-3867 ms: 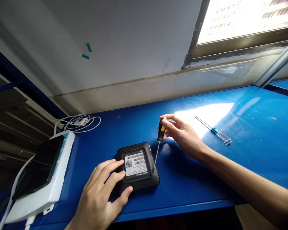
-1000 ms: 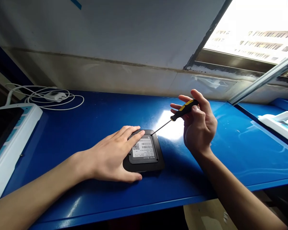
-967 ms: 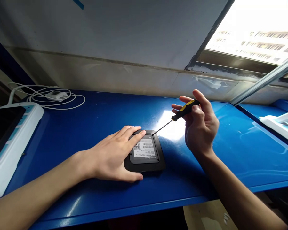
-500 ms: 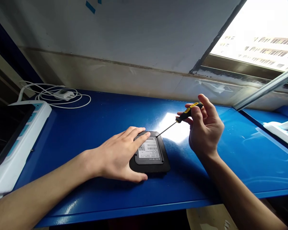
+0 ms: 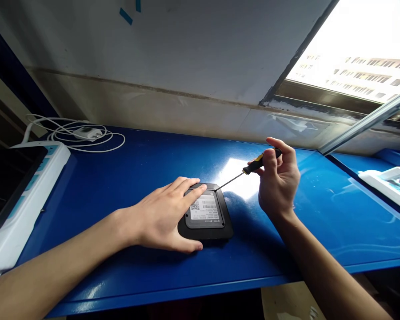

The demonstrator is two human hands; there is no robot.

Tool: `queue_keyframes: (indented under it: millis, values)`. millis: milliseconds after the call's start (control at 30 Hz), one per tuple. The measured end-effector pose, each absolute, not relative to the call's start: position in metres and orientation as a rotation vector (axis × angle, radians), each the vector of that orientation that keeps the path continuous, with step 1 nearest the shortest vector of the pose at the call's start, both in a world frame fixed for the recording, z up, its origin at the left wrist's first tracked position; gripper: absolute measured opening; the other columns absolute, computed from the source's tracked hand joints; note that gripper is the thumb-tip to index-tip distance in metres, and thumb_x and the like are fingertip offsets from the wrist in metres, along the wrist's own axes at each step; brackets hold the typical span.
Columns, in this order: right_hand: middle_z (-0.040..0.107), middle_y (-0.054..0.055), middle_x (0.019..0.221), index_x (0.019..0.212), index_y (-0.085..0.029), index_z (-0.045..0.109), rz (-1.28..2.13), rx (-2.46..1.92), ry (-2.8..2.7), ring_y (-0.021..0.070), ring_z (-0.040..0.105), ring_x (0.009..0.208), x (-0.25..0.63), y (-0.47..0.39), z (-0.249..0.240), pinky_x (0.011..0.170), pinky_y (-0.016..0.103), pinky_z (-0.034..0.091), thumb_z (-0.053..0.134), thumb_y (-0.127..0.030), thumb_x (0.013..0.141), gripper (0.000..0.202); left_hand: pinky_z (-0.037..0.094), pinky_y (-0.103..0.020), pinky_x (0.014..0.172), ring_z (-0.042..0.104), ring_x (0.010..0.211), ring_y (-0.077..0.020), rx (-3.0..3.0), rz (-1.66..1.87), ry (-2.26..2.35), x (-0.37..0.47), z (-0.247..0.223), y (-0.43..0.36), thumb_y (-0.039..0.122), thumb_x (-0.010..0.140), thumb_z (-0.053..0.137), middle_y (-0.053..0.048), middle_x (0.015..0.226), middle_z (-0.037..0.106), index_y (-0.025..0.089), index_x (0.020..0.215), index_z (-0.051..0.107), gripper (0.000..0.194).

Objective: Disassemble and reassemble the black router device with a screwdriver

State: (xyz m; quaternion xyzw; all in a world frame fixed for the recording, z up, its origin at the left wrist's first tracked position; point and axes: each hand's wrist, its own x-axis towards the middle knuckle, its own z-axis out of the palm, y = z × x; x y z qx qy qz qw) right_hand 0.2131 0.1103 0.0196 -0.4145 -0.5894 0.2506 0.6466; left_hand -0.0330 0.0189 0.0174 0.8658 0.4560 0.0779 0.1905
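A flat black device point(image 5: 205, 232) with a white printed label lies on the blue table point(image 5: 143, 155). My left hand point(image 5: 163, 215) rests on its left side, fingers over the back edge and label, thumb along the near edge, gripping it. In my right hand point(image 5: 278, 178) is a black and yellow screwdriver point(image 5: 253, 165), held tilted by the handle. Its thin shaft slants down to the left, and the tip meets the device's far right corner beside the label.
At the left stands a white and light-blue frame point(image 5: 58, 158) with a dark panel. Behind it lies a coiled white cable with an adapter point(image 5: 87, 133). A grey wall runs along the back, and a glass panel edge point(image 5: 363, 122) rises at the right.
The fingers of my right hand have shifted and curled more around the screwdriver handle. The view has moved slightly, while the tip stays at the same corner and my left hand holds the device still.
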Motion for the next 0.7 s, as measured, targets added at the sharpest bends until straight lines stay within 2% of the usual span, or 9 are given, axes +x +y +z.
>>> queue_keyframes:
  millis: [100,200,267,333,400,500,567,633,700]
  values:
    - [0.067,0.002,0.097,0.126,-0.028,0.068,0.682,-0.903,-1.306,0.0170,0.075,0.077,0.2138,0.1104,0.0186,0.058,0.031,0.066,0.056,-0.043,0.097,0.035,0.043,-0.051,0.120,0.032,0.154,-0.0356,2.420,0.214,1.294,-0.0331,0.0199,0.0182,0.064,0.075,0.078,-0.017,0.169,0.031,0.015,0.164,0.029,0.114]
    - [0.072,0.005,0.112,0.131,-0.028,0.065,0.695,-0.911,-1.313,0.0191,0.077,0.084,0.2146,0.1114,0.0175,0.063,0.035,0.068,0.056,-0.038,0.097,0.037,0.042,-0.051,0.120,0.033,0.154,-0.0360,2.418,0.211,1.294,-0.0327,0.0216,0.0174,0.064,0.075,0.078,-0.018,0.168,0.032,0.014,0.163,0.030,0.113]
    - [0.071,0.004,0.102,0.130,-0.029,0.065,0.627,-0.955,-1.342,0.0184,0.076,0.078,0.2152,0.1124,0.0170,0.062,0.034,0.067,0.063,-0.041,0.095,0.037,0.043,-0.050,0.120,0.034,0.153,-0.0361,2.422,0.214,1.291,-0.0321,0.0218,0.0171,0.064,0.075,0.078,-0.018,0.169,0.032,0.014,0.163,0.030,0.112]
    - [0.064,0.000,0.086,0.125,-0.029,0.067,0.569,-0.980,-1.364,0.0169,0.073,0.070,0.2158,0.1132,0.0165,0.059,0.032,0.066,0.069,-0.044,0.093,0.035,0.044,-0.050,0.119,0.035,0.153,-0.0361,2.424,0.221,1.294,-0.0318,0.0215,0.0170,0.064,0.075,0.078,-0.017,0.169,0.032,0.015,0.163,0.030,0.112]
    - [0.056,-0.003,0.079,0.120,-0.031,0.069,0.560,-0.972,-1.361,0.0157,0.071,0.067,0.2165,0.1137,0.0157,0.057,0.031,0.065,0.067,-0.046,0.094,0.031,0.044,-0.051,0.119,0.035,0.153,-0.0365,2.421,0.222,1.300,-0.0318,0.0208,0.0169,0.065,0.075,0.078,-0.017,0.169,0.032,0.015,0.163,0.029,0.112]
    - [0.064,0.001,0.094,0.124,-0.032,0.068,0.661,-0.938,-1.329,0.0162,0.073,0.074,0.2175,0.1140,0.0147,0.059,0.031,0.066,0.055,-0.044,0.099,0.031,0.042,-0.051,0.120,0.032,0.154,-0.0363,2.419,0.213,1.300,-0.0323,0.0191,0.0166,0.064,0.075,0.077,-0.017,0.169,0.031,0.015,0.164,0.029,0.112]
    - [0.069,0.003,0.107,0.130,-0.031,0.066,0.721,-0.931,-1.322,0.0170,0.075,0.081,0.2180,0.1143,0.0147,0.063,0.032,0.067,0.054,-0.039,0.099,0.034,0.041,-0.052,0.121,0.029,0.156,-0.0362,2.422,0.208,1.290,-0.0326,0.0183,0.0163,0.064,0.076,0.076,-0.017,0.169,0.030,0.015,0.164,0.028,0.112]
    - [0.071,0.003,0.105,0.131,-0.029,0.065,0.711,-0.954,-1.330,0.0166,0.075,0.080,0.2183,0.1145,0.0153,0.065,0.032,0.067,0.059,-0.040,0.097,0.036,0.041,-0.053,0.121,0.027,0.156,-0.0366,2.422,0.210,1.288,-0.0327,0.0183,0.0159,0.063,0.077,0.075,-0.017,0.170,0.030,0.015,0.164,0.027,0.111]
    - [0.067,0.000,0.091,0.130,-0.029,0.065,0.653,-0.980,-1.353,0.0148,0.073,0.071,0.2178,0.1145,0.0163,0.060,0.029,0.066,0.066,-0.044,0.094,0.039,0.042,-0.054,0.120,0.029,0.156,-0.0374,2.415,0.217,1.295,-0.0328,0.0192,0.0155,0.063,0.077,0.075,-0.016,0.170,0.030,0.016,0.164,0.028,0.109]
